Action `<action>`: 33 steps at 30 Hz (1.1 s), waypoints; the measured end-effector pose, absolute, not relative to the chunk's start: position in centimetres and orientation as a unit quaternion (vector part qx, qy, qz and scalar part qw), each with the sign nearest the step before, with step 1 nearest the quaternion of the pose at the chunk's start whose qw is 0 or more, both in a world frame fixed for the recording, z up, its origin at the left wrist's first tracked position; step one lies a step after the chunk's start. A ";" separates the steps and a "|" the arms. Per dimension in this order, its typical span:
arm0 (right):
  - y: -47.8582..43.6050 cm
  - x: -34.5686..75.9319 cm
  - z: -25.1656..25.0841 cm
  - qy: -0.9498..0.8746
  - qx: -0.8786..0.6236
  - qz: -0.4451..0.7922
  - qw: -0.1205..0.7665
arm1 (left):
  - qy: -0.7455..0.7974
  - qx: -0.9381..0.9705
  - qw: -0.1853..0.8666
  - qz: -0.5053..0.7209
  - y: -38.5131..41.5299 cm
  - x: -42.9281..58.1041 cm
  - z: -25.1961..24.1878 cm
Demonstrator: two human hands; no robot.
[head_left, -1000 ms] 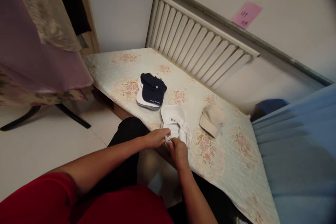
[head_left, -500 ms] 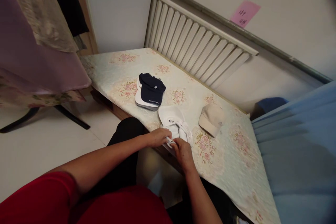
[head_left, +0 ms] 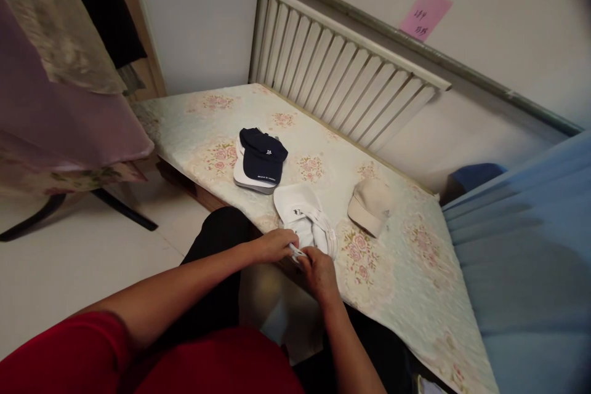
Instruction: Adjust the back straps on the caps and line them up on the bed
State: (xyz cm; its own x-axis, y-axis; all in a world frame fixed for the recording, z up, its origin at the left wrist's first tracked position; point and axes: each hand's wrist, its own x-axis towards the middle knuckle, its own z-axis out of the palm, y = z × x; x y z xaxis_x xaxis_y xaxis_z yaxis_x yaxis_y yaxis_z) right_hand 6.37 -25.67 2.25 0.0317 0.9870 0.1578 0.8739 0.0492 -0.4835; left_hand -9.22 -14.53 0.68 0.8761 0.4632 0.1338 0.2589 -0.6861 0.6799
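On the left hangs a pink cloth [head_left: 69, 95], with a beige lace cover [head_left: 69, 31] over its far part and a black cloth [head_left: 104, 6] just behind. Below, black legs [head_left: 127, 212] stand on the pale floor [head_left: 138, 274]. Farther right, a plain white panel [head_left: 198, 18] rises behind the far end of a bed [head_left: 415, 295] with a flowered sheet.

On the left part of the bed lies a small stack of caps: a dark blue cap [head_left: 265, 157] on top, with a white brim [head_left: 247, 177] and a grey brim [head_left: 259, 189] poking out from under it.

Right of the stack, at the near edge of the bed, the left hand [head_left: 278, 245] is closed in a narrow pinch on a thin white strap [head_left: 297, 252]. The strap seems to belong to the white cap [head_left: 290, 200], though the fingers hide part of it. That cap lies just beyond the hands, its brim toward the stack and its inside partly showing. The right hand [head_left: 322, 274] pinches the strap too, close beside the left.

The radiator [head_left: 341, 68] runs along the far wall. Farther right, a beige cap [head_left: 372, 206] sits apart on the sheet, a pink note [head_left: 425, 15] is on the wall, and a blue curtain [head_left: 530, 258] hangs at the right.
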 end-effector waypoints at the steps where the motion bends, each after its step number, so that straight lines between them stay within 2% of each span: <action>1: -25.7 6.3 2.2 -0.686 -0.678 0.119 0.236 | 0.204 0.906 0.340 0.150 -14.6 -9.2 0.5; 8: -25.8 6.0 1.6 -0.680 -0.664 0.110 0.291 | 0.194 0.914 0.337 0.117 -14.5 -9.0 1.0; 14: -26.0 5.9 1.1 -0.685 -0.668 0.101 0.274 | 0.199 0.913 0.354 0.043 -14.4 -9.0 1.8; 24: -26.2 5.5 1.6 -0.718 -0.641 0.014 0.271 | 0.241 0.877 0.412 0.060 -14.6 -8.9 2.0; 33: -26.5 5.6 2.1 -0.725 -0.643 0.059 0.239 | 0.243 0.870 0.424 0.069 -14.6 -8.6 1.8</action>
State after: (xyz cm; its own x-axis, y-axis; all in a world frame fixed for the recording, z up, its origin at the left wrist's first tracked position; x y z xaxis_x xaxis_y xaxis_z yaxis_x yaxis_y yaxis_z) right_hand 5.57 -26.52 2.10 -0.0577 0.9610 0.2704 0.9043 0.1651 -0.3937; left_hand -8.61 -14.60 1.79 0.8725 0.4811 -0.0853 0.3635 -0.5226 0.7712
